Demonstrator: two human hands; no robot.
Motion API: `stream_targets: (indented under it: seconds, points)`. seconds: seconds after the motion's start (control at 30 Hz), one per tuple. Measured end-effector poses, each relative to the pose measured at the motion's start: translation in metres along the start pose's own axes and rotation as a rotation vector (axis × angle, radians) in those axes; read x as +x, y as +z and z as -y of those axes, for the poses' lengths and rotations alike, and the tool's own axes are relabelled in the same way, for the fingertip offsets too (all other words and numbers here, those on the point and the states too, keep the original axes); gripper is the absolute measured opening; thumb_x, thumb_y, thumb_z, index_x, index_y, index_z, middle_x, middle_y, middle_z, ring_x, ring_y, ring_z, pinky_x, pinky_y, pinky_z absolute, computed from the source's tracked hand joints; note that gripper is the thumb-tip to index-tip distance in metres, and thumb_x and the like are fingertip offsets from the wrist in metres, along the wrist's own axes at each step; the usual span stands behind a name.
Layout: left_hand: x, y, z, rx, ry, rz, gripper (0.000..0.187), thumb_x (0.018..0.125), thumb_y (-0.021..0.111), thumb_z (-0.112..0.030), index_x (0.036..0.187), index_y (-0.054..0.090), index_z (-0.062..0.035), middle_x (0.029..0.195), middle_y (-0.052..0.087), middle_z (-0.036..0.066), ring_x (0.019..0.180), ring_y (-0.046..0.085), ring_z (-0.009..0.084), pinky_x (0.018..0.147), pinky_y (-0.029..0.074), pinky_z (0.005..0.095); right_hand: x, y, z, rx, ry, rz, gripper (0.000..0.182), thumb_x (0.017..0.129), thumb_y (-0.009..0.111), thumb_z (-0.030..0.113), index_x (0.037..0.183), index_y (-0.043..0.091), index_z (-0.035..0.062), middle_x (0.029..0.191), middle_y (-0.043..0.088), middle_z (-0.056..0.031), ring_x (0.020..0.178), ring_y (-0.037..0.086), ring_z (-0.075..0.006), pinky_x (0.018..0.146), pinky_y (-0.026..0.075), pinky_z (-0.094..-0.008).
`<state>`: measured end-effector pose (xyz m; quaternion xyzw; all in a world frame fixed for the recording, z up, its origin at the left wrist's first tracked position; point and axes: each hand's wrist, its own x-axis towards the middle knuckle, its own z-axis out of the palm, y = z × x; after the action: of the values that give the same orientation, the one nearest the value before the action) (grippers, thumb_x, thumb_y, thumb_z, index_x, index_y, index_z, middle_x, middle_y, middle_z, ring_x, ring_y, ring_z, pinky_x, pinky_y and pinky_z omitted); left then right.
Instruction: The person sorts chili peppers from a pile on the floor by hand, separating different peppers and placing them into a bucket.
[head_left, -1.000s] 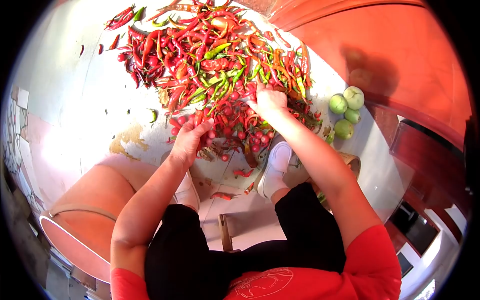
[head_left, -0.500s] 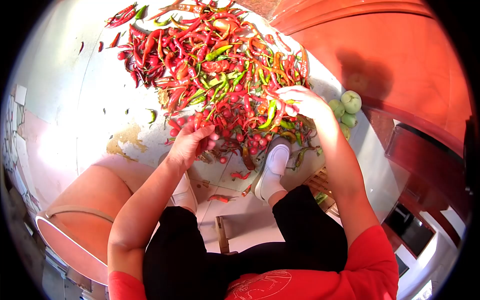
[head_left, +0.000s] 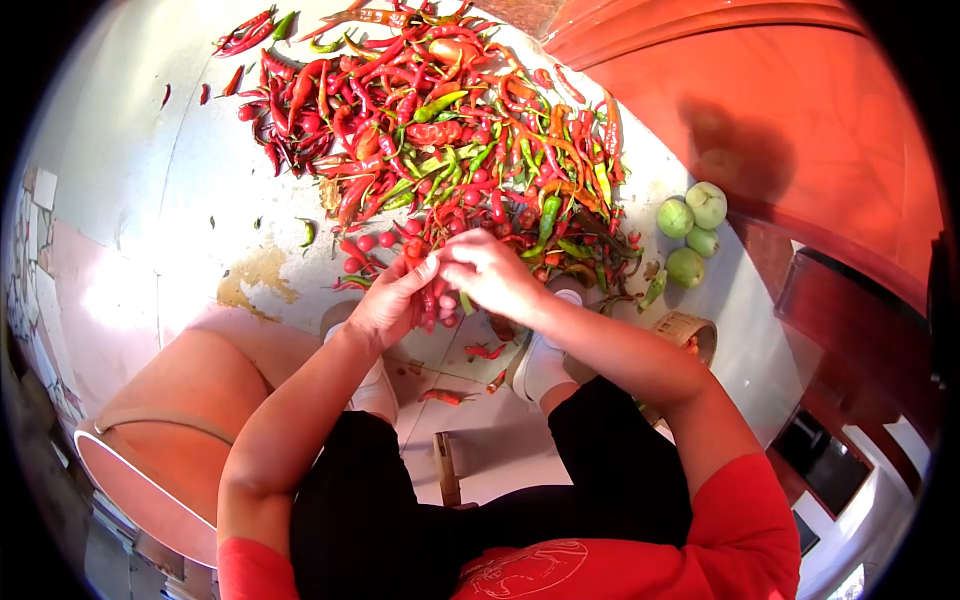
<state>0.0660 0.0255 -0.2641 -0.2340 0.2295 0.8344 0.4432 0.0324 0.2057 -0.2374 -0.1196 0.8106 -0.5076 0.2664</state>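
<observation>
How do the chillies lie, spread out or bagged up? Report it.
Spread out. The chillies lie loose in a broad, overlapping heap on the pale floor, with a few strays off to its left.

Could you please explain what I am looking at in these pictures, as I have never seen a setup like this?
There is no robot here: a person works with two bare hands, and every picture comes from one camera worn on the head, looking forward and down. On the pale floor lies a pile of chillies, mostly red with some green, mixed with small round red fruits. The left hand holds what look like red peppers. The right hand meets it at the fingertips; whether it grips anything is hidden. To the right are round green fruits and a woven basket. The dark curved edges are just the wide lens.
</observation>
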Motion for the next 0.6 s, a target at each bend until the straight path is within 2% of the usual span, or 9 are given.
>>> stream_targets:
  seconds: [0.1, 0.13, 0.2, 0.23, 0.27, 0.33, 0.37, 0.53, 0.6]
  points:
    - [-0.001, -0.004, 0.000, 0.117, 0.028, -0.176, 0.035, 0.089, 0.059, -0.030, 0.116, 0.052, -0.0093, 0.094, 0.064, 0.005, 0.078, 0.063, 0.0174, 0.068, 0.053, 0.0339, -0.007, 0.002, 0.009, -0.067, -0.090, 0.099, 0.016, 0.083, 0.064, 0.022, 0.088, 0.069, 0.0078, 0.097, 0.062, -0.0115, 0.091, 0.059, -0.0261, 0.083, 0.047, -0.0364]
    - [0.000, -0.007, -0.001, 0.115, 0.029, -0.179, 0.035, 0.089, 0.059, -0.030, 0.116, 0.052, -0.0093, 0.094, 0.064, 0.005, 0.078, 0.063, 0.0174, 0.068, 0.053, 0.0339, -0.003, -0.003, 0.007, 0.139, 0.148, 0.145, 0.015, 0.082, 0.065, 0.021, 0.088, 0.069, 0.0081, 0.097, 0.062, -0.0113, 0.089, 0.060, -0.0263, 0.081, 0.048, -0.0365]
    - [-0.002, -0.017, -0.007, -0.085, -0.028, -0.110, 0.031, 0.090, 0.053, -0.025, 0.114, 0.053, -0.0055, 0.098, 0.064, 0.012, 0.078, 0.064, 0.0232, 0.073, 0.053, 0.0400, 0.016, -0.029, -0.004, 0.099, 0.209, -0.008, 0.014, 0.080, 0.065, 0.015, 0.093, 0.068, 0.0086, 0.097, 0.063, -0.0110, 0.090, 0.061, -0.0262, 0.080, 0.049, -0.0365]
    - [-0.008, 0.001, -0.017, -0.184, 0.006, -0.098, 0.030, 0.088, 0.046, -0.017, 0.112, 0.053, -0.0009, 0.096, 0.064, 0.020, 0.076, 0.064, 0.0283, 0.073, 0.053, 0.0373, 0.024, -0.045, -0.006, -0.215, 0.192, -0.034, 0.022, 0.079, 0.063, 0.010, 0.101, 0.066, 0.0097, 0.103, 0.062, -0.0104, 0.094, 0.060, -0.0259, 0.081, 0.049, -0.0361]
    - [-0.011, 0.005, -0.022, -0.181, 0.010, -0.104, 0.030, 0.088, 0.046, -0.017, 0.112, 0.053, -0.0009, 0.096, 0.064, 0.020, 0.076, 0.064, 0.0283, 0.073, 0.053, 0.0373, 0.031, -0.060, -0.008, -0.529, 0.171, -0.062, 0.032, 0.077, 0.061, 0.006, 0.109, 0.063, 0.0109, 0.108, 0.061, -0.0098, 0.097, 0.060, -0.0256, 0.081, 0.049, -0.0357]
    - [-0.012, 0.008, -0.027, -0.261, -0.026, 0.077, 0.030, 0.088, 0.046, -0.018, 0.111, 0.053, -0.0002, 0.100, 0.063, 0.023, 0.083, 0.064, 0.0336, 0.079, 0.052, 0.0406, 0.038, -0.068, -0.040, -0.748, -0.189, -0.132, 0.054, 0.074, 0.056, -0.001, 0.126, 0.050, 0.0152, 0.120, 0.056, -0.0078, 0.103, 0.058, -0.0269, 0.083, 0.049, -0.0361]
    - [-0.010, 0.003, -0.026, -0.264, -0.033, 0.141, 0.032, 0.090, 0.047, -0.021, 0.113, 0.053, -0.0008, 0.101, 0.062, 0.024, 0.085, 0.063, 0.0357, 0.081, 0.051, 0.0431, 0.037, -0.068, -0.053, -0.820, -0.121, -0.048, 0.063, 0.074, 0.052, -0.003, 0.133, 0.041, 0.0176, 0.124, 0.052, -0.0076, 0.104, 0.057, -0.0285, 0.084, 0.048, -0.0386]
    - [-0.013, 0.013, -0.028, -0.240, -0.011, 0.153, 0.033, 0.089, 0.055, -0.017, 0.118, 0.052, -0.0027, 0.098, 0.063, 0.019, 0.085, 0.064, 0.0305, 0.081, 0.052, 0.0429, 0.041, -0.061, -0.072, -0.943, -0.093, -0.011, 0.065, 0.077, 0.051, -0.001, 0.136, 0.037, 0.0201, 0.119, 0.053, -0.0114, 0.100, 0.059, -0.0295, 0.084, 0.048, -0.0435]
    - [-0.013, 0.015, -0.028, -0.199, 0.019, 0.127, 0.033, 0.088, 0.058, -0.014, 0.119, 0.051, -0.0034, 0.098, 0.064, 0.017, 0.085, 0.064, 0.0285, 0.081, 0.052, 0.0423, 0.043, -0.063, -0.073, -0.915, -0.026, 0.048, 0.059, 0.075, 0.054, 0.001, 0.131, 0.043, 0.0185, 0.112, 0.055, -0.0123, 0.098, 0.058, -0.0326, 0.084, 0.048, -0.0430]
